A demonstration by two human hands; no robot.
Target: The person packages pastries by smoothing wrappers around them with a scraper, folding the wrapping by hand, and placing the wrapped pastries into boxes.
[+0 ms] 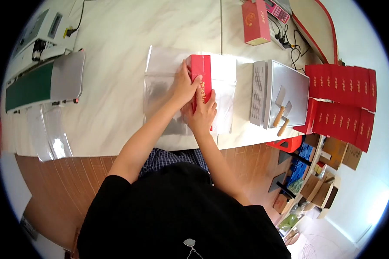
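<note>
A long red gift box (200, 64) with gold lettering lies on a clear plastic sheet (157, 93) in front of me. My left hand (186, 88) grips its upper left side, the thumb resting across the top face. Lower down, my right hand (202, 115) is wrapped over the same box, with fingers along its right side. The sheet spreads out flat on both sides of the box. Part of the box's lower end is hidden beneath my right hand.
Two trowels with wooden handles (278, 115) lie on a grey metal-topped machine (296, 77) at right. Beyond stand rows of red boxes (341, 84). Another red box (256, 21) stands at the back, near cables. A green-belted machine (30, 88) and plastic film (52, 129) are at left.
</note>
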